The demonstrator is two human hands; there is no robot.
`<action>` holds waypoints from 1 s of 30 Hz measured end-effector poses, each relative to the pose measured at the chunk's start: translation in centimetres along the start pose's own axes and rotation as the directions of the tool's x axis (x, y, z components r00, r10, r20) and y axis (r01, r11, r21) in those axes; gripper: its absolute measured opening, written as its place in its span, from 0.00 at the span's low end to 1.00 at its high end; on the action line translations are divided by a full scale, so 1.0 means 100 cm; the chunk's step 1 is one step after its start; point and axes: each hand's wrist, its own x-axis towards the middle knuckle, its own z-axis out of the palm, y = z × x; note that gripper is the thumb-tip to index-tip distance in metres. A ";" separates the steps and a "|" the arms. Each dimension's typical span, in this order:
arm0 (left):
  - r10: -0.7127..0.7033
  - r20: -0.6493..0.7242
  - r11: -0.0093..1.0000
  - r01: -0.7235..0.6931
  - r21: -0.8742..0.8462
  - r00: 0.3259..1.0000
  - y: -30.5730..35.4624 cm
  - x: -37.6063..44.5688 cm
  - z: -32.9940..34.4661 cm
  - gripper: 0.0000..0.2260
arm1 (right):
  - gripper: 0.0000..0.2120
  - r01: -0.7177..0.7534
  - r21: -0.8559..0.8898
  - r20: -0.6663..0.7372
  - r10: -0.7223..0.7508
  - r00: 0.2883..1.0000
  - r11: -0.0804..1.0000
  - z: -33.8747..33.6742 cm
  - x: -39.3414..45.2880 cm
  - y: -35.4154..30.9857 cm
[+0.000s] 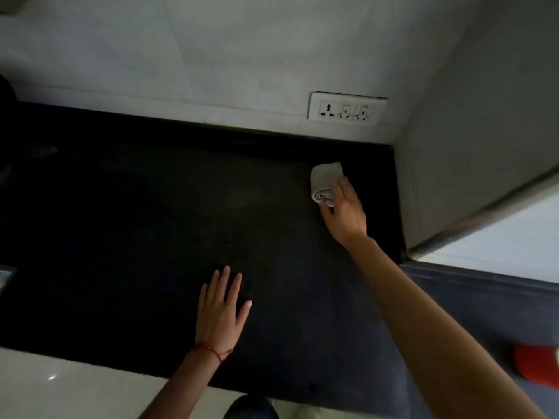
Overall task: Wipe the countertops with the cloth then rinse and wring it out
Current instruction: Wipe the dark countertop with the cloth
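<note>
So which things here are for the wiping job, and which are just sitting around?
For the job:
- cloth, bunched under the right hand
- dark countertop
- left hand, flat on the counter

Just there:
- wall socket
- red object at the right edge, too cut off to identify

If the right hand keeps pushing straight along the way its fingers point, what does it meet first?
Beyond the cloth under the right hand, probably the back wall below the socket plate; the countertop between looks free, though depth is unclear.
</note>
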 end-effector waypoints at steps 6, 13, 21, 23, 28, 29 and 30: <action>0.005 -0.047 1.000 -0.005 0.005 0.999 -0.004 0.002 0.004 0.30 | 0.37 -0.005 -0.257 0.133 0.041 0.990 0.966 0.025 0.043 0.005; -0.020 -0.004 1.000 0.020 0.001 1.000 -0.006 0.002 0.006 0.28 | 0.31 -0.094 -0.256 -0.001 0.097 0.995 0.962 0.028 0.063 0.006; -0.028 0.105 0.999 0.030 -0.017 0.994 -0.005 0.001 -0.008 0.26 | 0.24 -0.064 -0.138 -0.049 0.057 0.997 0.988 0.012 0.042 0.000; -0.017 0.084 1.000 0.018 -0.014 0.996 -0.004 0.001 -0.010 0.23 | 0.23 -0.054 -0.033 -0.064 0.052 0.997 0.998 0.009 0.022 -0.005; -0.032 -0.008 0.996 0.032 -0.078 0.999 0.001 -0.008 -0.024 0.26 | 0.23 -0.036 0.301 -0.005 0.039 0.999 0.953 0.002 -0.044 -0.025; -0.084 -0.040 0.988 0.077 -0.136 0.996 0.000 -0.015 -0.026 0.26 | 0.22 -0.037 0.349 0.029 0.029 0.999 0.936 0.001 -0.060 -0.031; -0.137 -0.070 0.973 0.121 -0.194 0.988 0.000 -0.024 -0.029 0.25 | 0.22 -0.031 0.397 0.070 0.004 0.998 0.917 0.000 -0.076 -0.037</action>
